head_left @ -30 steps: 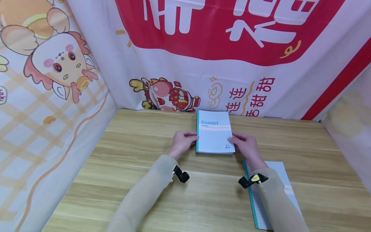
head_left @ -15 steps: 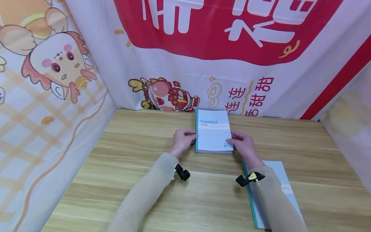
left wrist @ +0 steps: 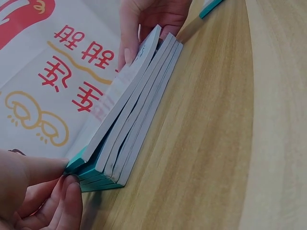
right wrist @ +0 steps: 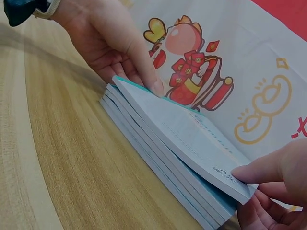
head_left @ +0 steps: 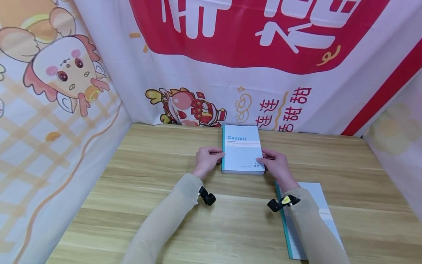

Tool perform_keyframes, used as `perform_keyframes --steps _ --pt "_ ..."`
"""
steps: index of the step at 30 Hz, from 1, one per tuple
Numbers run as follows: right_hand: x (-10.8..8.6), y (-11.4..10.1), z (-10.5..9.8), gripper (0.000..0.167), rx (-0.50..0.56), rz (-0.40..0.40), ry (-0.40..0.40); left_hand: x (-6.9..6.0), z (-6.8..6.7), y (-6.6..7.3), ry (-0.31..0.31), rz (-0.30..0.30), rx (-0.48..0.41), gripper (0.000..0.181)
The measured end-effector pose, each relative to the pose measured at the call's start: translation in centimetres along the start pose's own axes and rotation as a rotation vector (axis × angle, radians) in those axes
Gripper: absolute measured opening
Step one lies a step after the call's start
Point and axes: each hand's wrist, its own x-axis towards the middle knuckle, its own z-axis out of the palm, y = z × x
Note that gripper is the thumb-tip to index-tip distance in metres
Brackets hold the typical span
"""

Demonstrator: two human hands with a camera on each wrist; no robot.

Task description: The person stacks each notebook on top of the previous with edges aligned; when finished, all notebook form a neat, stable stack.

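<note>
A white notebook [head_left: 243,152] marked "Gambit", with a teal spine, lies on top of a stack of several like notebooks [right wrist: 153,160] at the back of the table. My left hand [head_left: 207,161] pinches the top notebook at its spine side, with thumb above and fingers below. At the opposite edge my right hand [head_left: 278,167] pinches its corner, the thumb on the cover. From the left wrist view, narrow gaps show between the top notebook [left wrist: 125,91] and those beneath, widest toward the right hand. The stack's edges are nearly lined up.
Another teal-spined notebook [head_left: 314,196] lies flat at the right, partly under my right forearm. The wooden table [head_left: 158,146] meets a printed cloth [head_left: 191,66] just behind the stack. More cloth hangs on the left and right.
The top notebook has shifted slightly left and closer into line with the stack, my right hand moving with it. My left hand keeps its pinch at the spine. The head view has drifted a little.
</note>
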Motion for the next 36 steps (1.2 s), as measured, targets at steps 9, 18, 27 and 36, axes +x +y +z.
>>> perform_keyframes --steps 9,18,27,36 --pt "0.02 0.41 -0.15 0.054 -0.026 -0.001 -0.006 0.0 0.12 -0.25 0.008 0.007 -0.029 0.02" --pt "0.21 0.7 -0.11 0.053 -0.057 -0.017 0.004 -0.09 0.24 -0.48 0.024 -0.002 -0.059 0.022" --pt "0.21 0.64 -0.03 0.055 -0.096 -0.025 0.016 -0.3 0.17 -0.47 0.026 -0.009 -0.041 0.022" --pt "-0.05 0.37 -0.03 0.054 -0.136 -0.035 0.025 -0.19 0.31 -0.45 0.042 0.01 -0.04 0.023"
